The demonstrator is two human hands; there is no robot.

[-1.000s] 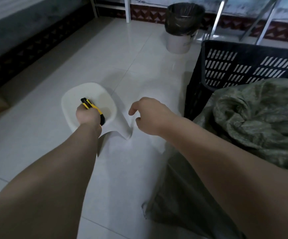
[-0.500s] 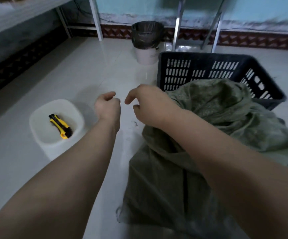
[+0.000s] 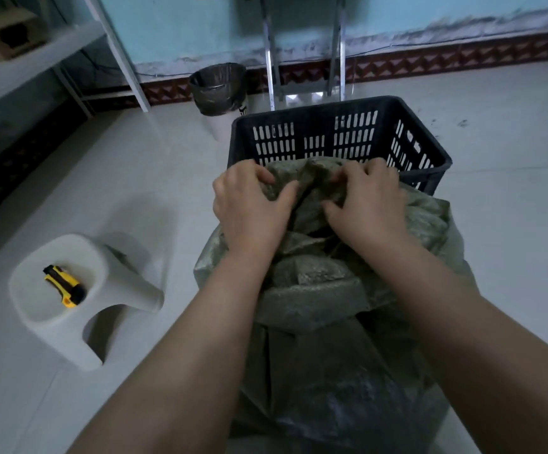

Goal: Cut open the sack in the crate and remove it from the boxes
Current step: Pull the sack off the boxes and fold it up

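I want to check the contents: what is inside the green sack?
Nothing of the contents shows. The left hand and right hand grip the bunched top of the green sack, which spills over the near side of the black crate; its woven cloth covers whatever is inside.

Both your hands are on the bunched top of the green woven sack (image 3: 331, 355), side by side at the near edge of the black slotted crate (image 3: 331, 126). Your left hand (image 3: 249, 208) grips a fold of the cloth between its thumb and curled fingers. Your right hand (image 3: 367, 204) grips the folds just beside it. The sack runs from there toward you over the pale tiled floor (image 3: 168, 165). To the left, well apart from the sack, a yellow-and-black utility knife (image 3: 64, 286) lies on the seat of a white plastic stool (image 3: 69, 335). A bin (image 3: 220, 90) lined with a dark bag stands far left of the crate, near the wall.
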